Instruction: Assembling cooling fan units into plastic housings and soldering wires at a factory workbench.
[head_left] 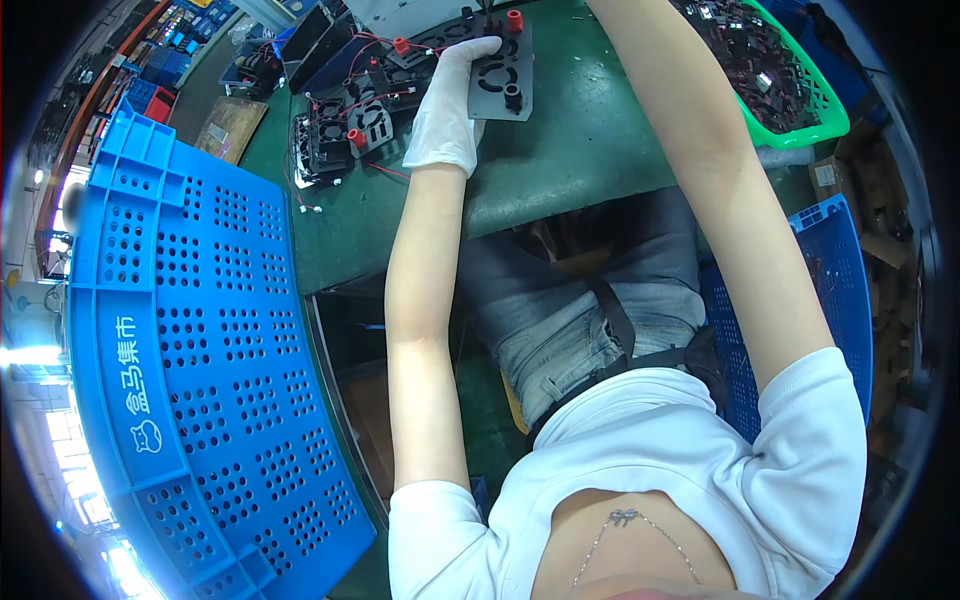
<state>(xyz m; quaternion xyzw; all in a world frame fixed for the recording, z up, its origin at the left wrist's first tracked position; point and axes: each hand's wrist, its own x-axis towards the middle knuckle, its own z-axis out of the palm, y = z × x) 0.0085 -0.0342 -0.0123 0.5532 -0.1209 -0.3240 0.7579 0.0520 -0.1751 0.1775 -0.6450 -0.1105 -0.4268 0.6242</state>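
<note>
My left hand (450, 110), in a white glove, is at the left edge of a flat grey plate (492, 103) with fan-shaped cutouts. A gloved finger reaches over the top of the plate, and the grip looks closed on that edge. On the plate stand a red cap-like piece (515, 20) and a short black post (513, 92). A dark upright tool tip (488, 22) meets the plate near my fingers, its upper part cut off by the frame. My right forearm (690, 100) runs past the top edge, so my right hand is out of sight.
More black fan plates (365, 120) with red wires and red caps lie left of my hand on the green table (580, 130). A green basket (835, 125) of small dark parts stands at right. A large blue perforated crate (215, 330) rises at left, another blue crate (850, 290) lower right.
</note>
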